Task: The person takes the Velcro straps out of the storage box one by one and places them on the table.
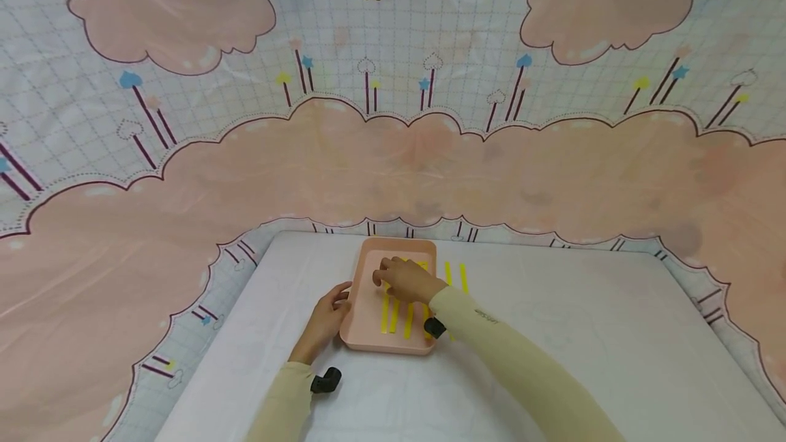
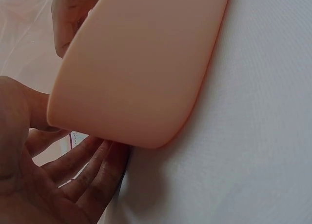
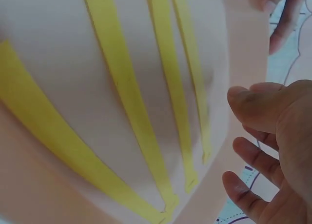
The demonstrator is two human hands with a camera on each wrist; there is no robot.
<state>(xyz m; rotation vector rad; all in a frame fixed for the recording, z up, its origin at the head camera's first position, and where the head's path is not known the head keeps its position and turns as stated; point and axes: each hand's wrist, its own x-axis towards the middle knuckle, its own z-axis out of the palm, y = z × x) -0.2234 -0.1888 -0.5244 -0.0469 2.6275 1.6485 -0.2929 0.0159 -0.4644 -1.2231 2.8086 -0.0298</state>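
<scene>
A shallow pink tray (image 1: 368, 319) sits on the white table. My left hand (image 1: 328, 316) holds its left edge; in the left wrist view the thumb is at the rim and the fingers (image 2: 90, 177) run along the outside wall. Several flat yellow strips (image 3: 129, 92) lie lengthwise in the tray, their ends drawing close together in the right wrist view. Over them hovers my right hand (image 1: 408, 282), its fingers bent loosely and spread from the thumb (image 3: 253, 104), with nothing between them. The right hand and forearm hide part of the strips.
Just right of the tray, more yellow strips (image 1: 464, 278) lie on the white table (image 1: 583, 319). A curtain (image 1: 393, 169) with pink clouds hangs behind the table. Each wrist carries a small black camera (image 1: 326, 380).
</scene>
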